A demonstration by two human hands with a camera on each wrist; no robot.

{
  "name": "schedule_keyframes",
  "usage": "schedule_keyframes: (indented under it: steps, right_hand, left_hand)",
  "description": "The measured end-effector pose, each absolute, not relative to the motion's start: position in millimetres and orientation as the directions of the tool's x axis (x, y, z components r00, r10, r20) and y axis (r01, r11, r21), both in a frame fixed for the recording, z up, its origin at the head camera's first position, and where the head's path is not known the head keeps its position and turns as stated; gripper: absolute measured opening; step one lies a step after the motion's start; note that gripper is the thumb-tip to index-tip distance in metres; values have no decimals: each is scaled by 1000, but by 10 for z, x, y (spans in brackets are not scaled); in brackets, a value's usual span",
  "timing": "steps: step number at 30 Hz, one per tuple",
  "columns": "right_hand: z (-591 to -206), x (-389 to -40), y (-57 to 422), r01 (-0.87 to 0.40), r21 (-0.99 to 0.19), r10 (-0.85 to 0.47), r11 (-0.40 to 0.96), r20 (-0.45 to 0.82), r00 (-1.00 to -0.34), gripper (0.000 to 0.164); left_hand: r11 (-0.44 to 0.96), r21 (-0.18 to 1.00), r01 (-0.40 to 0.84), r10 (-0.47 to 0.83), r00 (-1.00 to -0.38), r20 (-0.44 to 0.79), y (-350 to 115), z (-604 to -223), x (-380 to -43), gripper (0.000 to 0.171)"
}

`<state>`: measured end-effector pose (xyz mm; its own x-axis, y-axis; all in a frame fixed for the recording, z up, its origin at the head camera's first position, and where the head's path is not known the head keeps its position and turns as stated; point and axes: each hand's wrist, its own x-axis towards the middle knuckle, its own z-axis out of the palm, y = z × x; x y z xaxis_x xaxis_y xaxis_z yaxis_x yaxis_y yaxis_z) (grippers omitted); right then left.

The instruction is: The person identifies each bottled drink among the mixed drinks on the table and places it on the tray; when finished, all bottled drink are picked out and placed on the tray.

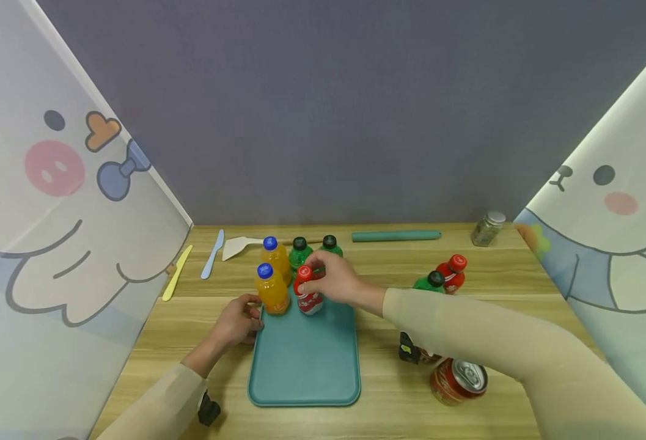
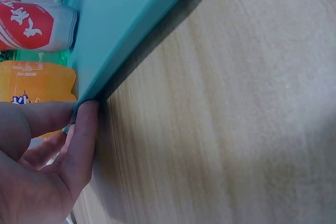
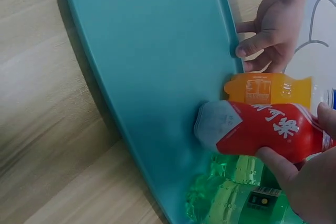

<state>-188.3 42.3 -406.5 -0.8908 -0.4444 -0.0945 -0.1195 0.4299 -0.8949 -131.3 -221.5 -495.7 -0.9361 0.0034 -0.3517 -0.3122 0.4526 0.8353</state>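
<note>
On the teal tray [image 1: 304,366] stand two orange drink bottles [image 1: 272,292] with blue caps and two green bottles [image 1: 299,253] with black caps, all toward its far end. My right hand [image 1: 336,278] grips a red-labelled bottle [image 1: 308,299] near its cap, beside the front orange bottle; its base is at the tray's surface. With thumb and fingers, my left hand [image 1: 238,321] pinches the tray's left rim, seen closely in the left wrist view, where the hand [image 2: 58,145] has the edge between thumb and fingers.
Right of the tray are a red-capped bottle [image 1: 453,275], a green bottle [image 1: 431,282] partly behind my sleeve, and a cola can [image 1: 457,382]. Along the back lie a yellow knife [image 1: 177,273], a blue knife [image 1: 212,255], a white spatula [image 1: 238,245], a teal rod [image 1: 396,236] and a spice jar [image 1: 488,228].
</note>
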Motion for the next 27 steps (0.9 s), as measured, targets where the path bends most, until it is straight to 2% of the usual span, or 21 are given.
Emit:
schedule_keyframes:
  steps: [16,27]
  right_hand:
    - [-4148,-1888,366,-151,-887,-464,436,-77,-883,39]
    - [-4096,-1888,436,-205,-856,-519,475,-84,-850,51]
  left_hand:
    - [446,837,-318,-2,-935,-354,-2207,-4929,-1320,56]
    - [452,835,-314,11,-934,-357,-2190,-4914,-1308,57]
